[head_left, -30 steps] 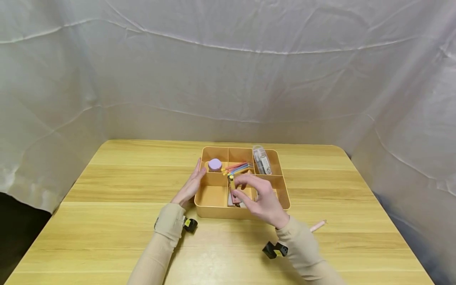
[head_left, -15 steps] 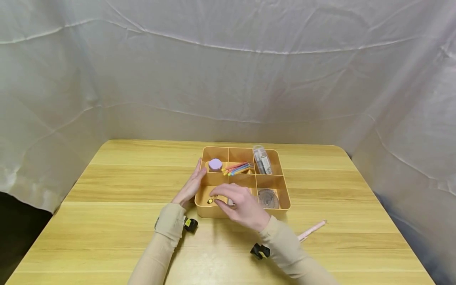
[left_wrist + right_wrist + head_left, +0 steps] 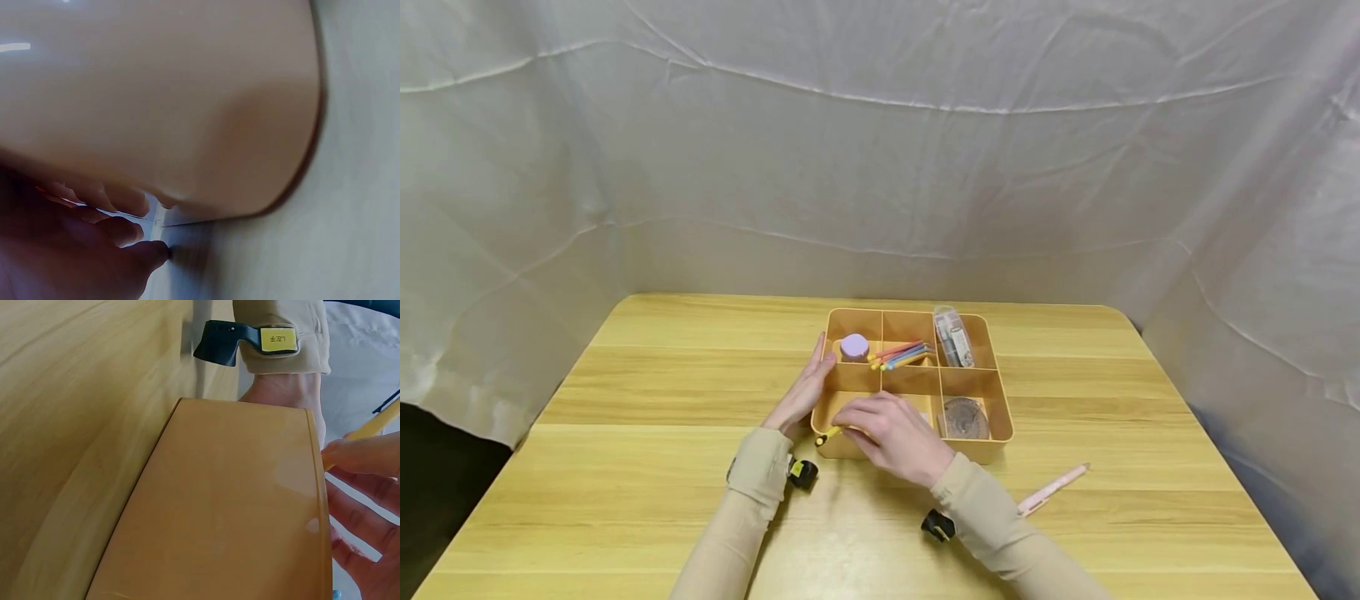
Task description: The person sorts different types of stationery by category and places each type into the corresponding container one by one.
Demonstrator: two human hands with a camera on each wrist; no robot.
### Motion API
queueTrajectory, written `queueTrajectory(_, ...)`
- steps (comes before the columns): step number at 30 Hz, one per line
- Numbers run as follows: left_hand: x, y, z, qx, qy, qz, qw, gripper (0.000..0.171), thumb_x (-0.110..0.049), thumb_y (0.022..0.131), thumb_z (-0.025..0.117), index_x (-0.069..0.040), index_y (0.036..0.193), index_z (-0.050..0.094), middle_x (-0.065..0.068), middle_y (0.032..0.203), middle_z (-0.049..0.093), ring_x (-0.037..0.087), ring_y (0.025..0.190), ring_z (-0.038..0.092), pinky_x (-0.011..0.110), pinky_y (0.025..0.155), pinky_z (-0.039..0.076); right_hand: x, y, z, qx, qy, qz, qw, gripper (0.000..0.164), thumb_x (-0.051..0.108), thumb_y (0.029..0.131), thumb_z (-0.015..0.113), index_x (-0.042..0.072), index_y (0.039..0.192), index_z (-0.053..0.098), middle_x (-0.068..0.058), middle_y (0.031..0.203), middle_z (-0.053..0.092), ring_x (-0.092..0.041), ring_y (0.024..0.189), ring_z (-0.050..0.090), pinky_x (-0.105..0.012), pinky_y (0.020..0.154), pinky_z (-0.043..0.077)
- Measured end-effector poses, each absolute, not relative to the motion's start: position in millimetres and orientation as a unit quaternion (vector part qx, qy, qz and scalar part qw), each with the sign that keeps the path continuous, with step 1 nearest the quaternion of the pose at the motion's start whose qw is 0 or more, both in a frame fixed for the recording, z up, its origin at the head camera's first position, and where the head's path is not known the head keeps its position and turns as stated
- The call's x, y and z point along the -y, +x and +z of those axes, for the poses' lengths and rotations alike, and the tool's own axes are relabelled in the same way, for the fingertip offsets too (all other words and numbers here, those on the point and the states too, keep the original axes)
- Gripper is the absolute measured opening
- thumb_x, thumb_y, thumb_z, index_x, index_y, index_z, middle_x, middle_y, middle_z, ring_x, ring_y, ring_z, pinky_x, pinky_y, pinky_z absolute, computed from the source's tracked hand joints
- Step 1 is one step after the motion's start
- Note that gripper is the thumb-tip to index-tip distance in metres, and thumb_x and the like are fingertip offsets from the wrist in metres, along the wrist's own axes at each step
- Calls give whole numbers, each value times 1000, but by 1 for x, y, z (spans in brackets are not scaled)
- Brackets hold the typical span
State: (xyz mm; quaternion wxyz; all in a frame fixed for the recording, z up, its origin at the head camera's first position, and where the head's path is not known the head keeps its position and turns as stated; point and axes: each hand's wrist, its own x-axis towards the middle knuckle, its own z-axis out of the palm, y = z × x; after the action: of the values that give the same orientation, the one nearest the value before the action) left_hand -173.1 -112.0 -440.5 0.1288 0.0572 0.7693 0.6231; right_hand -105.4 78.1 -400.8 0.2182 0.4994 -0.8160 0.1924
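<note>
In the head view, an orange divided organizer box stands on the table. My left hand lies along its left wall, fingers extended, as the left wrist view also suggests. Above the box's front left part, my right hand pinches a slim yellow pen with a black-and-yellow end. That end pokes past the front left corner of the rim. In the right wrist view, the pen sits between thumb and fingers, just over the rim. The right hand partly covers the front left and front middle compartments.
A round lilac-lidded jar, colored pencils and a clear case occupy the back compartments. A round greyish transparent disc lies front right. A pale pink pen rests on the table beside my right sleeve.
My right hand has carried the yellow pen leftward and nearer, from the front middle compartment to the front left corner. The greyish disc has come into view. My left hand stays in place.
</note>
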Motion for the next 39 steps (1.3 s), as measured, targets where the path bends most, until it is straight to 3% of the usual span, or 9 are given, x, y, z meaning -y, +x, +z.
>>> queueTrajectory(18,113,-173,-439,-777,59,615,120,63,-33,111,21,-12,161,-11,15,169,-13,38,157,-12,59,126,-9,-81,-104,-406,843,479,158,186,19,16,93,70,14,112,74,4,109,77,-10,96,72,-33,92,53)
queueTrajectory(25,112,-172,-439,-773,71,619,124,63,-32,111,20,-13,161,-14,15,169,-15,39,157,-7,59,126,-7,-110,-94,-408,812,481,208,255,25,9,84,76,10,109,74,-1,108,76,-16,101,71,-43,98,54)
queueTrajectory(30,112,-172,-440,-773,85,616,128,65,-36,111,19,-12,160,-16,14,169,-16,39,157,-4,58,127,-7,-163,-100,-413,787,427,334,294,29,-6,74,76,2,102,74,-11,102,76,-21,95,70,-27,94,55)
queueTrajectory(34,112,-173,-441,-775,81,614,130,65,-38,111,19,-13,160,-16,13,169,-17,38,157,-7,59,126,-7,-221,-109,-420,805,330,410,273,33,-15,74,74,-2,104,73,-19,100,75,-9,98,68,-10,96,47)
queueTrajectory(37,112,-173,-441,-777,81,612,126,64,-35,111,18,-13,160,-16,14,169,-17,39,157,-6,60,126,-7,-263,-112,-429,843,245,420,230,31,-10,80,74,0,109,73,-18,105,74,5,102,62,-9,92,45)
queueTrajectory(39,112,-172,-441,-774,77,615,127,63,-33,112,19,-14,160,-16,13,169,-16,39,157,-3,59,126,-7,-285,-112,-437,866,190,414,206,27,-3,84,74,1,111,73,-10,108,75,11,103,57,-13,88,44)
